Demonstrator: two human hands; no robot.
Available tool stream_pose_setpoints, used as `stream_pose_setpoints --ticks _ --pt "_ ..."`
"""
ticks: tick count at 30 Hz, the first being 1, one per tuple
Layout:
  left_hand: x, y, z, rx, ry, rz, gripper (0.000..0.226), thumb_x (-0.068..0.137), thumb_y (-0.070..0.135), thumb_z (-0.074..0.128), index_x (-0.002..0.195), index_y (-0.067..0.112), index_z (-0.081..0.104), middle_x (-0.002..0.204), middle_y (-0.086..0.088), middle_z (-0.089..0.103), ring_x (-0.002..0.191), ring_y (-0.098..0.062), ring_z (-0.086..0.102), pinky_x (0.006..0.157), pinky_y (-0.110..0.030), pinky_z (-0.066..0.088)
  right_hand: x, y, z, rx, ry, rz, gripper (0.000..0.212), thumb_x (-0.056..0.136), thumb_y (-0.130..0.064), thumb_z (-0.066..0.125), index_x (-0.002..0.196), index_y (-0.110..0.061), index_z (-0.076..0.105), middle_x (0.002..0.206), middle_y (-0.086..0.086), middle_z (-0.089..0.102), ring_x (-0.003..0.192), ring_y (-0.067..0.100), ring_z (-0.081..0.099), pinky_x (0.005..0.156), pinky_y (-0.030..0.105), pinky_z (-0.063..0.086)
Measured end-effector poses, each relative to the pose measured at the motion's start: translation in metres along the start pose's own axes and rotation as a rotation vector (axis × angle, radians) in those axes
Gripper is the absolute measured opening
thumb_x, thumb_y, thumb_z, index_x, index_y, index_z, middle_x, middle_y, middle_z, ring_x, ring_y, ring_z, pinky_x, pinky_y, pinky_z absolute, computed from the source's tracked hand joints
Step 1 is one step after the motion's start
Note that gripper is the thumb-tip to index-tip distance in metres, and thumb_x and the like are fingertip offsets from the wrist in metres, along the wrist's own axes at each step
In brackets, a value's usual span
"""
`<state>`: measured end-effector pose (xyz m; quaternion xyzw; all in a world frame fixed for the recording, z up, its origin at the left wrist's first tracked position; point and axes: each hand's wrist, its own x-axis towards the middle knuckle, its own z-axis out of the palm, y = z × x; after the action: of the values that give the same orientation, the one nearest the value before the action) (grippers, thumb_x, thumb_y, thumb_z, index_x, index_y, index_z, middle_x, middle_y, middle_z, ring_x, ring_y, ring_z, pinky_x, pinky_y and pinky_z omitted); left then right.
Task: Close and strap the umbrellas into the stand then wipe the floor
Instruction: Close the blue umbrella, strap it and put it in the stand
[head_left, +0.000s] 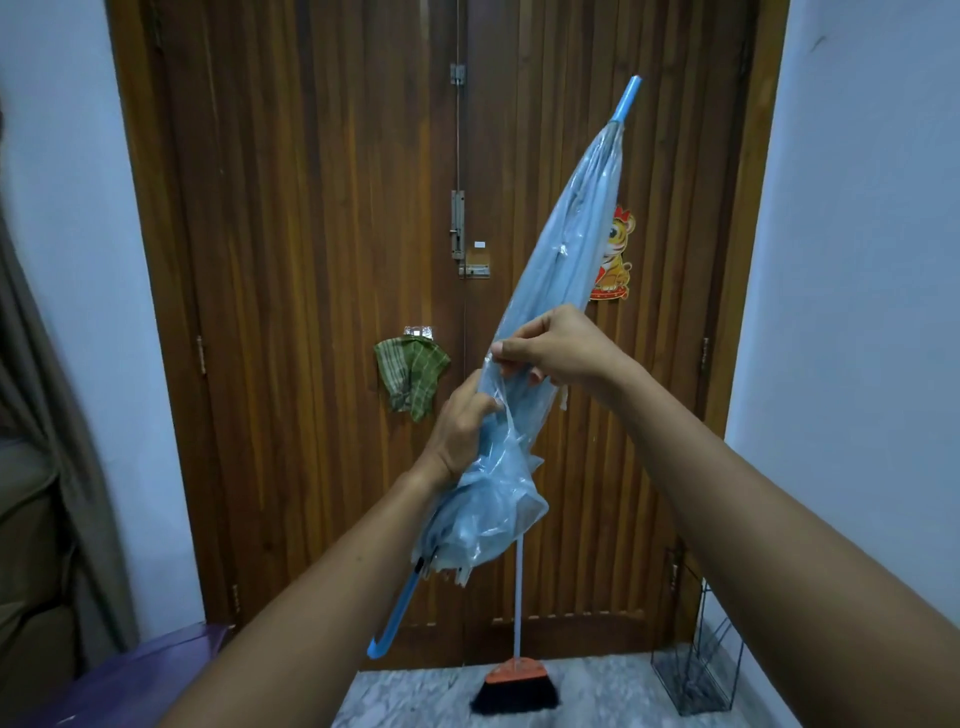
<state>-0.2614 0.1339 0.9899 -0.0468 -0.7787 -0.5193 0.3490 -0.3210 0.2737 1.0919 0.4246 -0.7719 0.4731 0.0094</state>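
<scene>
A folded light-blue see-through umbrella (566, 249) is held slanted in front of the wooden door, tip up to the right, blue hooked handle down at the lower left. My left hand (460, 431) grips its bunched canopy around the middle. Just above, my right hand (558, 345) pinches a fold of the plastic canopy. A black wire umbrella stand (698, 670) sits on the floor at the lower right by the wall. A purple umbrella (140, 670) lies at the lower left, partly cut off.
A broom (517, 680) with an orange head and white stick leans on the wooden double door (311, 260). A green checked cloth (410, 376) hangs from a hook on the door. A brown curtain (41, 415) hangs at the left. The floor (597, 696) is grey marble.
</scene>
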Motion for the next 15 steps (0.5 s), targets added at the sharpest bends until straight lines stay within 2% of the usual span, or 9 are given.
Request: stream_pose_setpoints --ticks 3,6,8,10,11,13,15 --pt "-0.002 0.004 0.004 0.030 -0.005 -0.063 0.042 0.086 0.043 0.050 0.121 0.026 0.065 0.115 -0.004 0.070 0.109 -0.024 0.067 0.099 -0.056 0.051 0.002 0.000 0.002 -0.025 0.027 0.034 0.023 0.089 -0.031 0.075 0.086 -0.010 0.081 0.070 -0.004 0.075 0.054 0.001 0.058 0.046 0.012 0.044" --pt "-0.001 0.003 0.007 0.165 -0.012 -0.090 0.035 0.085 0.045 0.043 0.109 0.029 0.064 0.103 -0.006 0.069 0.097 -0.029 0.064 0.090 -0.060 0.050 0.002 -0.006 0.004 -0.035 0.039 0.064 0.024 0.090 -0.032 0.073 0.083 -0.009 0.080 0.065 -0.005 0.071 0.045 0.003 0.051 0.041 0.015 0.039" --pt "-0.004 0.003 0.010 0.238 -0.007 -0.103 0.027 0.087 0.045 0.041 0.090 0.031 0.064 0.086 -0.007 0.064 0.089 -0.035 0.059 0.081 -0.056 0.047 0.001 -0.014 0.006 0.065 0.006 0.060 0.023 0.093 -0.028 0.071 0.088 -0.007 0.079 0.068 0.002 0.074 0.045 0.006 0.054 0.042 0.018 0.041" --pt "-0.008 0.004 0.015 0.249 -0.018 -0.127 0.030 0.091 0.042 0.041 0.068 0.036 0.061 0.068 -0.002 0.050 0.080 -0.040 0.052 0.069 -0.043 0.039 0.001 -0.020 0.006 0.147 -0.038 0.077 0.021 0.094 -0.025 0.070 0.096 -0.005 0.077 0.081 0.011 0.077 0.052 0.012 0.061 0.044 0.020 0.047" --pt "-0.009 0.003 0.018 0.235 -0.044 -0.131 0.034 0.093 0.042 0.042 0.065 0.036 0.061 0.066 -0.003 0.045 0.074 -0.037 0.048 0.067 -0.039 0.035 0.001 -0.021 0.005 0.155 -0.053 0.092 0.023 0.094 -0.026 0.070 0.098 -0.005 0.076 0.085 0.012 0.076 0.058 0.016 0.064 0.048 0.023 0.052" --pt "-0.011 0.004 0.020 0.209 -0.070 -0.143 0.039 0.096 0.045 0.043 0.065 0.029 0.061 0.068 0.001 0.043 0.064 -0.020 0.041 0.066 -0.035 0.032 0.003 -0.018 0.005 0.146 -0.056 0.105 0.028 0.092 -0.031 0.071 0.102 -0.005 0.074 0.090 0.013 0.076 0.066 0.021 0.068 0.058 0.027 0.059" --pt "-0.012 0.002 0.018 0.127 -0.056 -0.181 0.042 0.096 0.045 0.046 0.061 0.023 0.056 0.066 0.002 0.045 0.058 -0.011 0.040 0.061 -0.032 0.031 0.000 -0.011 0.003 0.194 -0.020 0.059 0.028 0.093 -0.031 0.071 0.108 -0.008 0.071 0.096 0.015 0.076 0.070 0.022 0.071 0.061 0.028 0.060"
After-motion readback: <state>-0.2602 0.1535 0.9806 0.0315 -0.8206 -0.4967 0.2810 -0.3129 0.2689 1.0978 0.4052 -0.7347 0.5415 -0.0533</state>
